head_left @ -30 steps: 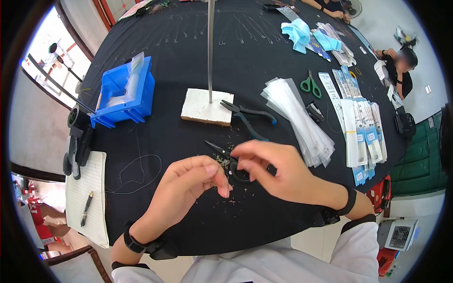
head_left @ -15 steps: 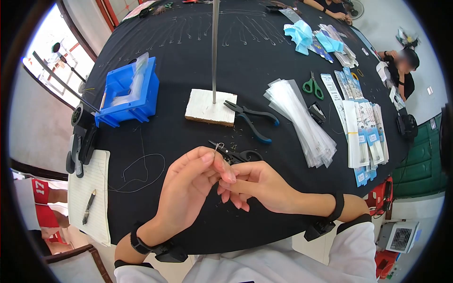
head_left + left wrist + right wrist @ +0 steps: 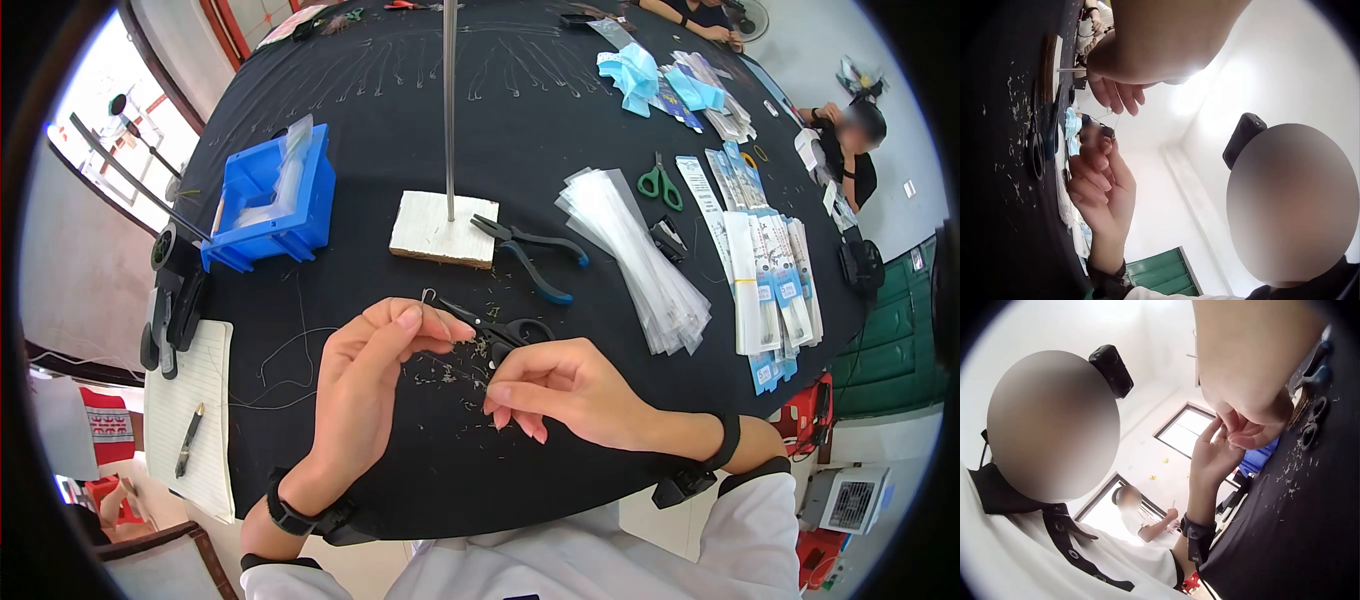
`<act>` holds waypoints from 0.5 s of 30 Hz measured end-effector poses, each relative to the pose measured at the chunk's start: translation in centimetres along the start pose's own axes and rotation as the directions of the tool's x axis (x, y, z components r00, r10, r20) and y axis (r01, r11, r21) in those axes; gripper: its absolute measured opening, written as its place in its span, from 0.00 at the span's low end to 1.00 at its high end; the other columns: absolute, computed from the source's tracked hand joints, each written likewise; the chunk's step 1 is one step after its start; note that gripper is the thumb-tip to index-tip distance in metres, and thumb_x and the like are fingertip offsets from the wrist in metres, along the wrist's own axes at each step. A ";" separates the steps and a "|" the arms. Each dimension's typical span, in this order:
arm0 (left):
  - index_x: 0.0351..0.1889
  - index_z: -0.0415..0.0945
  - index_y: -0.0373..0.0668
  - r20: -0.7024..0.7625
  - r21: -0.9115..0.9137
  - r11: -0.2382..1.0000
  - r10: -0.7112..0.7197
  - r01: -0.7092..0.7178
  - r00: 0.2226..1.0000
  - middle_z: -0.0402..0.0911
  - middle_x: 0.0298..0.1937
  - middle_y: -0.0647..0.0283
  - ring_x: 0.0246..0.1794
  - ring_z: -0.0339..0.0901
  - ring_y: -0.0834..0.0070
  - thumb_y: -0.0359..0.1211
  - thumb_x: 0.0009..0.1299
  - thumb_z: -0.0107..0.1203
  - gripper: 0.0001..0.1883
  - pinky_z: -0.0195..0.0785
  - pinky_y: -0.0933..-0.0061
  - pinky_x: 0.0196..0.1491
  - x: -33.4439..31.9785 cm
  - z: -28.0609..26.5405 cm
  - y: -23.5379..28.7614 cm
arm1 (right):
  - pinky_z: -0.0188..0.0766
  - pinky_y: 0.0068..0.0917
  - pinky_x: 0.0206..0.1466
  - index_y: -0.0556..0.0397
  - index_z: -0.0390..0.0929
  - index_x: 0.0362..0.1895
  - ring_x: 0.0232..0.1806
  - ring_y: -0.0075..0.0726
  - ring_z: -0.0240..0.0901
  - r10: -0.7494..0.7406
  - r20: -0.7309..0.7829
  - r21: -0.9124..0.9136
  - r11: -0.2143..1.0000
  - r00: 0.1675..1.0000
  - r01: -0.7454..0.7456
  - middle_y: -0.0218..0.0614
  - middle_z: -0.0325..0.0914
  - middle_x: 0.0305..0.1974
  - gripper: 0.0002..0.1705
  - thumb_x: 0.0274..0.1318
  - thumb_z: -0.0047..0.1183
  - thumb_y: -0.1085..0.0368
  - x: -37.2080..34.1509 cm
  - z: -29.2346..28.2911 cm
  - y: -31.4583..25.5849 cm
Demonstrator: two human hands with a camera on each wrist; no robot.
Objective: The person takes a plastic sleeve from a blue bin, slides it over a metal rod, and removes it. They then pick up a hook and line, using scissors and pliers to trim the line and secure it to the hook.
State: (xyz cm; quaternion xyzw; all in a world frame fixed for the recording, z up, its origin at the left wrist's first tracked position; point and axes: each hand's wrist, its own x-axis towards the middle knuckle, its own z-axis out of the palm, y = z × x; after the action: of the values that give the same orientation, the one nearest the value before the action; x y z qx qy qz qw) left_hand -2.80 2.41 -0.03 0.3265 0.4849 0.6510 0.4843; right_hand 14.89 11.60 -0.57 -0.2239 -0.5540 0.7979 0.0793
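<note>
In the head view my left hand [image 3: 362, 362] pinches a small metal fish hook [image 3: 428, 295], whose bent end stands up above the fingers. My right hand [image 3: 580, 385] is a short way to the right and lower, with thumb and forefinger pinched together. Thin line [image 3: 1117, 120] runs between the two hands in the left wrist view, ending at the right fingertips. Beyond the hands, black-handled scissors [image 3: 525, 330] lie on the black cloth, among scattered line clippings [image 3: 440, 374].
Blue-handled pliers [image 3: 545, 285] lean on a white block [image 3: 430, 235] carrying an upright metal rod [image 3: 449, 120]. Left are a blue bin [image 3: 270, 235], a stapler [image 3: 163, 330] and a notebook [image 3: 195, 460] with a pen. Clear sleeves [image 3: 640, 270], green scissors [image 3: 660, 185] and printed packets [image 3: 775, 270] lie right.
My hands came together around the hook and line, then drew apart. The left hand moved slightly left with the hook; the right hand now sits lower than a second ago.
</note>
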 end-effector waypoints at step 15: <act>0.33 0.75 0.32 0.157 -0.175 0.959 -0.195 0.222 0.968 0.76 0.25 0.61 0.22 0.70 0.81 0.33 0.71 0.45 0.13 0.60 0.83 0.25 -0.7 0.3 0.9 | 0.66 0.15 0.24 0.58 0.77 0.42 0.24 0.19 0.70 0.063 0.019 -0.129 0.990 0.998 -0.060 0.35 0.78 0.31 0.10 0.62 0.49 0.66 1.0 -0.5 1.3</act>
State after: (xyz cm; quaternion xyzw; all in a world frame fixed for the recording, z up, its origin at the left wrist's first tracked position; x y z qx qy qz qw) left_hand -2.56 1.79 0.93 0.2696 0.4173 0.6155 0.6118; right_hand 14.42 11.95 -2.16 -0.2362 -0.5978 0.7653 0.0336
